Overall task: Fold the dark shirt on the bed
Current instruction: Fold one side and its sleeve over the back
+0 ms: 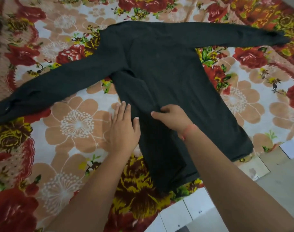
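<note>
The dark long-sleeved shirt (168,77) lies spread flat on the bed, both sleeves stretched out to the left and the upper right, hem toward me. Its left side edge is folded inward over the body, making a long crease. My left hand (122,129) lies flat, fingers together and straight, on the folded left edge, half on the shirt and half on the bedsheet. My right hand (171,118) rests on the middle of the shirt with its fingers curled, pinching the fabric at the crease. A red thread circles my right wrist.
The bed is covered by a floral bedsheet (72,124) with red, peach and yellow flowers. The bed's near edge runs along the lower right, with pale tiled floor (276,178) beyond it.
</note>
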